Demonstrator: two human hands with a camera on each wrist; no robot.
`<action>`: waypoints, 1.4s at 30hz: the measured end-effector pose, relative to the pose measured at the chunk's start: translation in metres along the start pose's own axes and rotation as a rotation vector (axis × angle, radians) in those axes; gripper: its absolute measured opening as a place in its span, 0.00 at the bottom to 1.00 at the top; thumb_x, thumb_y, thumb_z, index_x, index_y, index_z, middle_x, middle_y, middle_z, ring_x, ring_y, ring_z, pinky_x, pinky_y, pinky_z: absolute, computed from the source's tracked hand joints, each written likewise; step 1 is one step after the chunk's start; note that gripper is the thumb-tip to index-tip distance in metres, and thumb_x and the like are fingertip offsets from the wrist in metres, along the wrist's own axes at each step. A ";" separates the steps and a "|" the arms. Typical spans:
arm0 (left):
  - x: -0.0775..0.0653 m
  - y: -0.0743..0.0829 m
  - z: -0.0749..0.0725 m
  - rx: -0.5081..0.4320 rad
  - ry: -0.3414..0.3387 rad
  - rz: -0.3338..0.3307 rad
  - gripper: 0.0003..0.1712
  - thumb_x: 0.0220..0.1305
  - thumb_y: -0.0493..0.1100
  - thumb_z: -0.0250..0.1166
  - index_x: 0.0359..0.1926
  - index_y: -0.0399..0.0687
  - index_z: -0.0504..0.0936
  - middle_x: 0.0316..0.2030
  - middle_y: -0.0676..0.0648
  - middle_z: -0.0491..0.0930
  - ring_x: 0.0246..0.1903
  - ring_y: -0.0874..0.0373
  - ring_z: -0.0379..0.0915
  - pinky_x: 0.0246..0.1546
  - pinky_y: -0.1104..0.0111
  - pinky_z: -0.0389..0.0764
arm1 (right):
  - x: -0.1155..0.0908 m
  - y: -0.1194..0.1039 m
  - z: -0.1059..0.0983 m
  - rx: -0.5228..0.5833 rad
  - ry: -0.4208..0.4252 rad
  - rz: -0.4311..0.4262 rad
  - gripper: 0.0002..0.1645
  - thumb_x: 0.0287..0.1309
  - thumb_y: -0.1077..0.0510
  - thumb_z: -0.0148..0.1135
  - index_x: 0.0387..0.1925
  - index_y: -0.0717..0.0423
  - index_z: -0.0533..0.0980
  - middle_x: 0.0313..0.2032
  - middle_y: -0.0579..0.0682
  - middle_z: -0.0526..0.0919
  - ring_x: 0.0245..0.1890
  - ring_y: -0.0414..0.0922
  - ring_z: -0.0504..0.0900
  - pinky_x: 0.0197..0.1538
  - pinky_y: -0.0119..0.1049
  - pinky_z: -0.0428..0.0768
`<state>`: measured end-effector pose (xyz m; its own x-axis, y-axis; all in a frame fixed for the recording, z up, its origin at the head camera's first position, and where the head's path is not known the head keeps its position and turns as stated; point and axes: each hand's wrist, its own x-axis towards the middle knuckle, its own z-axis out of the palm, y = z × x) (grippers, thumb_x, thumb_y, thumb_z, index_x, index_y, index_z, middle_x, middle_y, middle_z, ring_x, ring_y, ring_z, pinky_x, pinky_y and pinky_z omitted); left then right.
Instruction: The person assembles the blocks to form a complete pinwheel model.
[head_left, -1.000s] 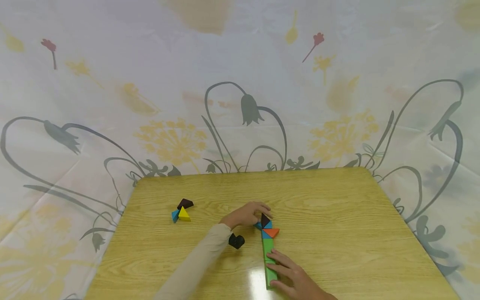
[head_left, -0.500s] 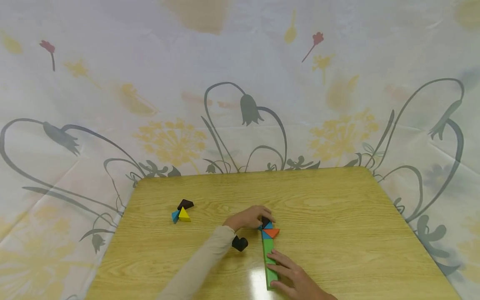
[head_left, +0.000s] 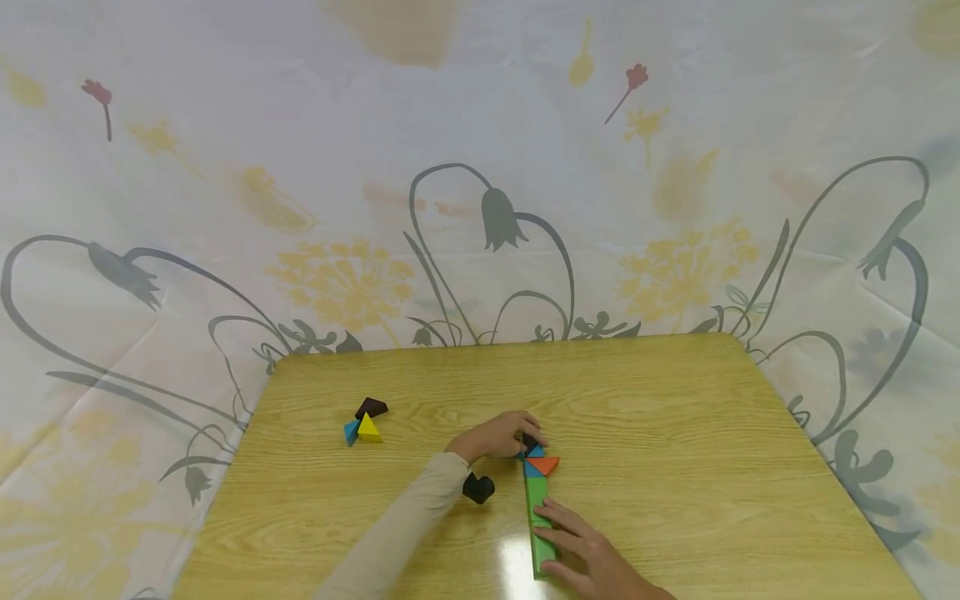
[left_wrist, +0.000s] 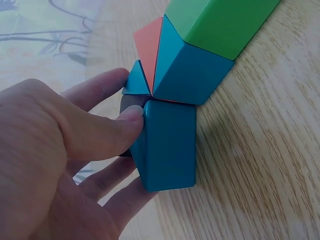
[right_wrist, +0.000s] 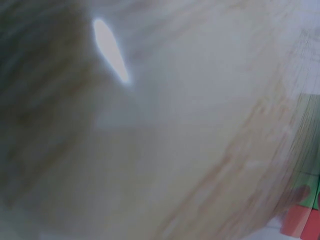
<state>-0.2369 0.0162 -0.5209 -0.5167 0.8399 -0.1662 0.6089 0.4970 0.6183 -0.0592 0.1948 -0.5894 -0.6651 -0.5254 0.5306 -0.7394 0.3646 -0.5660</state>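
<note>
Row on your worktop (head_left: 675, 433), touching: green blocks (head_left: 536, 490), blue blocks (left_wrist: 172, 145), orange triangle (head_left: 545, 465). Your left hand (head_left: 497, 436): grip curled, apparently pinching the dark triangle (head_left: 531, 446), far end. Your right hand (head_left: 596, 554): fingers extended against green. Unjoined, well apart: brown block (head_left: 371, 407), yellow triangle (head_left: 368, 429), blue wedge (head_left: 351, 432).

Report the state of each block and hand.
Left hand: curled round the dark block.
Right hand: spread, touching the green blocks.
Dark block: partly hidden.
Green blocks: end to end.
Blue blocks: grouped beyond the green.
Orange block: between blue blocks.
Yellow block: away from these.
Loose blue block: beside yellow.
Loose dark block: behind yellow.
</note>
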 end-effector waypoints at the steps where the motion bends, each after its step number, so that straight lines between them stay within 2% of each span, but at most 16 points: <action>1: 0.000 0.000 0.000 -0.002 0.001 -0.002 0.22 0.63 0.24 0.53 0.52 0.46 0.82 0.60 0.41 0.70 0.61 0.50 0.64 0.58 0.66 0.71 | 0.000 0.000 0.000 0.000 -0.001 0.000 0.25 0.56 0.62 0.66 0.56 0.63 0.75 0.61 0.61 0.69 0.65 0.55 0.63 0.64 0.33 0.66; 10: -0.002 0.001 0.001 -0.013 0.015 -0.010 0.26 0.60 0.21 0.51 0.52 0.46 0.83 0.59 0.42 0.71 0.59 0.51 0.66 0.54 0.69 0.73 | -0.001 0.001 0.001 -0.012 -0.002 -0.002 0.25 0.56 0.62 0.66 0.55 0.63 0.75 0.61 0.61 0.69 0.65 0.55 0.63 0.64 0.32 0.65; 15: -0.003 0.000 0.000 0.022 0.022 0.008 0.29 0.57 0.19 0.49 0.53 0.45 0.82 0.59 0.41 0.71 0.61 0.50 0.65 0.57 0.67 0.71 | 0.000 0.001 0.001 -0.016 0.000 -0.004 0.24 0.56 0.61 0.66 0.55 0.63 0.75 0.60 0.61 0.70 0.65 0.55 0.64 0.64 0.32 0.64; 19: -0.004 -0.001 -0.001 0.049 0.035 0.014 0.29 0.57 0.20 0.49 0.55 0.44 0.81 0.60 0.41 0.70 0.61 0.49 0.65 0.55 0.68 0.72 | 0.000 0.000 0.001 -0.017 0.002 -0.004 0.24 0.56 0.61 0.66 0.55 0.63 0.76 0.60 0.61 0.70 0.65 0.55 0.64 0.64 0.31 0.64; 25: -0.009 -0.001 -0.004 0.049 0.033 0.001 0.23 0.63 0.26 0.56 0.57 0.44 0.78 0.61 0.40 0.68 0.61 0.48 0.64 0.57 0.64 0.71 | 0.000 0.000 0.000 -0.013 -0.005 0.004 0.24 0.56 0.61 0.66 0.55 0.63 0.75 0.60 0.62 0.70 0.65 0.54 0.63 0.63 0.32 0.66; 30: -0.014 -0.002 -0.004 0.044 0.035 -0.029 0.24 0.62 0.34 0.64 0.59 0.47 0.77 0.62 0.40 0.66 0.61 0.48 0.62 0.58 0.63 0.70 | 0.000 -0.002 -0.001 -0.019 -0.008 0.014 0.24 0.56 0.60 0.66 0.55 0.63 0.75 0.60 0.61 0.70 0.65 0.54 0.63 0.63 0.32 0.67; 42: -0.015 -0.006 0.002 -0.051 0.066 -0.032 0.24 0.61 0.37 0.65 0.59 0.46 0.76 0.63 0.40 0.65 0.62 0.47 0.62 0.58 0.62 0.70 | 0.001 -0.001 -0.001 -0.025 -0.004 -0.003 0.24 0.56 0.61 0.66 0.54 0.64 0.76 0.60 0.62 0.70 0.65 0.54 0.64 0.64 0.31 0.65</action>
<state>-0.2313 0.0008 -0.5237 -0.5749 0.8068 -0.1364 0.5612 0.5101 0.6518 -0.0590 0.1944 -0.5875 -0.6624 -0.5294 0.5301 -0.7440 0.3816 -0.5485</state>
